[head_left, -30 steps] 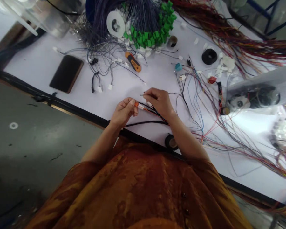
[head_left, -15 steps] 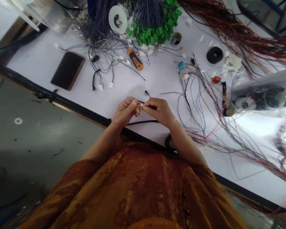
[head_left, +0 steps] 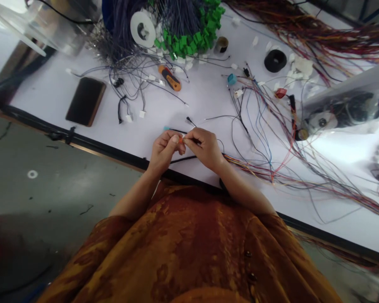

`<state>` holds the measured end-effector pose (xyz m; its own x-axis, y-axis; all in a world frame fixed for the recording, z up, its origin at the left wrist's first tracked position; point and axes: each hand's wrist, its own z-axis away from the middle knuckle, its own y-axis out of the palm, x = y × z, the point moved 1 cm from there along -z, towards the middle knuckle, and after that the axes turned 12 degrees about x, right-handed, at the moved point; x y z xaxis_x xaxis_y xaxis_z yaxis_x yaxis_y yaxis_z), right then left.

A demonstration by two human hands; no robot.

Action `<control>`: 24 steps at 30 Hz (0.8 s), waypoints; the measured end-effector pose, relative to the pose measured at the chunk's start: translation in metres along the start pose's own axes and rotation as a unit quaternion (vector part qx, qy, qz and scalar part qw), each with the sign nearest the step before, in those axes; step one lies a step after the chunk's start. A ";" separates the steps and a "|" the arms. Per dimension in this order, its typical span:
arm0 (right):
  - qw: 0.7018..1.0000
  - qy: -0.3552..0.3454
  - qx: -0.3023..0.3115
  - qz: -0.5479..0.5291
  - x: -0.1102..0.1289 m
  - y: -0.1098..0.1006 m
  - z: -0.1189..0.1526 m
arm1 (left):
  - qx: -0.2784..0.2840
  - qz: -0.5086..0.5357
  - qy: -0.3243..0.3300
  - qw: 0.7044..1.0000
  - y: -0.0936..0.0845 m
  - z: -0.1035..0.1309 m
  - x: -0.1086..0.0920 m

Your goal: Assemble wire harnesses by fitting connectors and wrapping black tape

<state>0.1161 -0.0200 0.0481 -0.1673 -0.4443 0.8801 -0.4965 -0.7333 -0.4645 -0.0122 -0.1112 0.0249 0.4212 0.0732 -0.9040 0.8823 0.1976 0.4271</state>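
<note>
Close to the table's front edge, my left hand [head_left: 164, 149] is closed, thumb and fingers pinching a small orange connector [head_left: 181, 139]. My right hand [head_left: 204, 147] meets it from the right, fingertips pinched at the connector on what looks like a thin wire, mostly hidden by the fingers. Just above the right hand a black-tipped lead [head_left: 191, 121] sticks out. A dark cable with a light-blue end [head_left: 166, 128] lies behind both hands. Below them a black cable [head_left: 183, 159] runs along the tabletop.
An orange-and-black cutter [head_left: 169, 78] and a dark phone-like slab [head_left: 86, 101] lie further back. Bundled wires with green connectors [head_left: 189, 44] stand at the back. A loose wire harness [head_left: 268, 168] spreads rightward, near a black tape roll [head_left: 275, 61] and a clear plastic bag [head_left: 350, 105].
The camera view has shifted a little, so the table items appear moved left. My hands stay together at the orange connector, and the whitish bit between the fingertips shows less.
</note>
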 end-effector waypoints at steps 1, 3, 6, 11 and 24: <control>1.000 0.007 -0.005 0.011 -0.001 0.002 -0.001 | 0.002 0.026 -0.017 1.000 0.000 0.000 0.001; 0.999 0.012 -0.002 0.040 0.000 0.004 -0.001 | -0.011 0.084 -0.053 0.995 -0.001 -0.001 0.003; 0.994 0.014 -0.013 0.106 0.003 -0.011 0.015 | -0.064 0.153 -0.074 0.983 -0.003 -0.002 0.003; 0.976 0.142 -0.056 0.154 0.002 -0.057 0.104 | -0.118 0.152 -0.051 0.980 -0.011 -0.005 0.000; 0.981 0.175 -0.056 -0.063 -0.006 -0.036 0.098 | -0.142 0.085 -0.020 0.986 -0.024 -0.004 -0.001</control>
<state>0.2185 -0.0419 0.0502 -0.3706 -0.1364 0.9187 -0.6188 -0.7013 -0.3538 -0.0348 -0.1117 0.0154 0.5703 0.0918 -0.8163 0.7064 0.4525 0.5443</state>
